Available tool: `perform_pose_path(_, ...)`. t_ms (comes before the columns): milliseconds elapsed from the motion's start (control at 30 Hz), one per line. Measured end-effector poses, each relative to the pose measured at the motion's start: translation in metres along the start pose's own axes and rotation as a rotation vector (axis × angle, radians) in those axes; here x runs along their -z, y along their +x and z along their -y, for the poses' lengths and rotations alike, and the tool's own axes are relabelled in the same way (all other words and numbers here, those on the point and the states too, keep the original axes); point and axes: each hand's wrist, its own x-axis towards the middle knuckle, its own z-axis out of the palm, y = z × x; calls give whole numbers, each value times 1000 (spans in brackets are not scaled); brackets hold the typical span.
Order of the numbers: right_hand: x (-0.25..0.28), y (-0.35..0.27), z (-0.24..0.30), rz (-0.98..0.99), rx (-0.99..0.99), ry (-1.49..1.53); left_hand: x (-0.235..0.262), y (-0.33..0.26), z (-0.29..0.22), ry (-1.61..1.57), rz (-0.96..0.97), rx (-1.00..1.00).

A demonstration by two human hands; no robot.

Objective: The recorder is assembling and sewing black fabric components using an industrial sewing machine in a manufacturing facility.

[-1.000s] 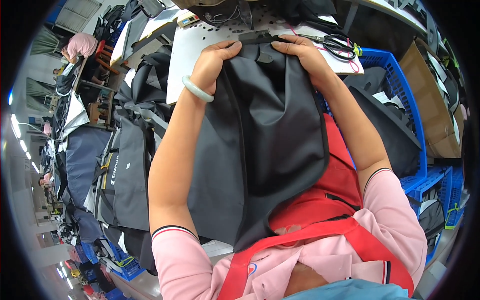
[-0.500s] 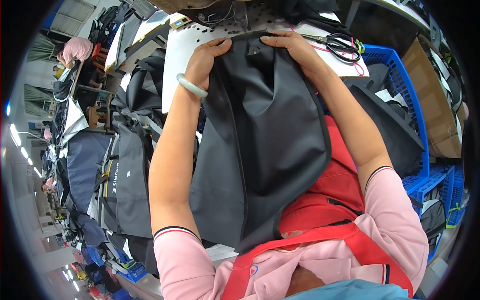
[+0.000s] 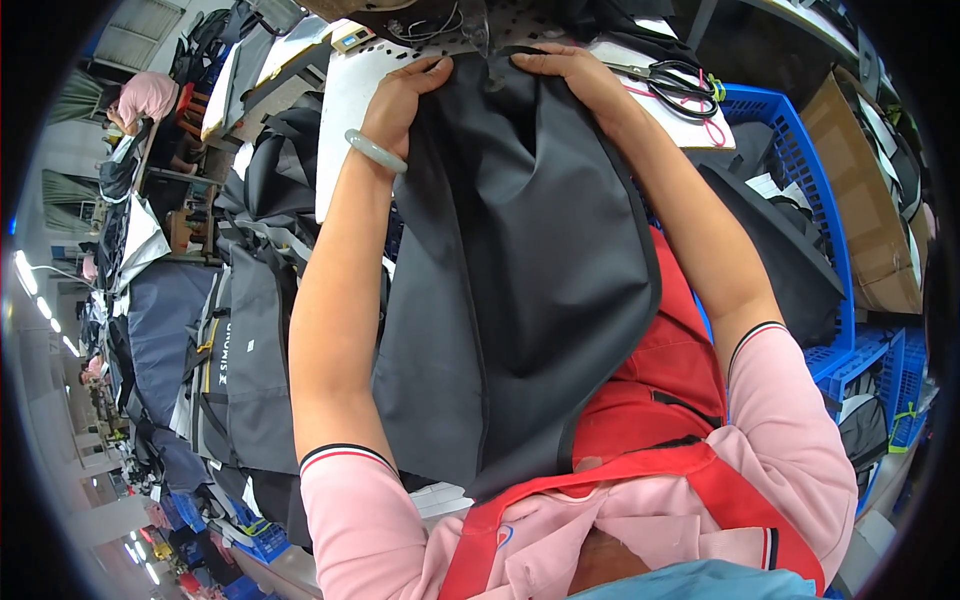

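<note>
A large dark grey fabric panel (image 3: 520, 270) with black edge binding hangs from the white work table (image 3: 345, 90) down over my lap. My left hand (image 3: 400, 100), with a pale green bangle at its wrist, pinches the panel's top left edge. My right hand (image 3: 575, 75) grips the top right edge, close beside the left. Both hands hold the cloth near the sewing machine (image 3: 430, 20) at the top of the view. A red apron (image 3: 660, 400) covers my lap under the panel.
Black scissors (image 3: 675, 85) lie on the table just right of my right hand. A blue plastic crate (image 3: 800, 180) with dark fabric stands to the right, a cardboard box (image 3: 870, 200) beyond it. Stacked grey and black bag parts (image 3: 240, 340) pile up on the left. Another person (image 3: 145, 100) sits far left.
Both hands have pushed the top edge of the grey panel farther up the table toward the machine, and moved closer together.
</note>
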Motion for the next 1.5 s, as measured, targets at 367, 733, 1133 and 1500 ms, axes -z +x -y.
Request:
perform_pose_path(367, 2, -1, -3, 15, 65, -67, -4, -5, -3, 55, -41, -93)
perform_pose_path(733, 26, -125, -41, -147, -136, 46, -3, -101, 54, 604, -87, -262)
perform_pose_path(1133, 52, -279, -117, -367, -102, 75, -123, -193, 146, 549, 373, -298)
perform_pose_path(1500, 248, -425, 122, -863, 588, -582, -319, -166, 16, 30, 865, -340)
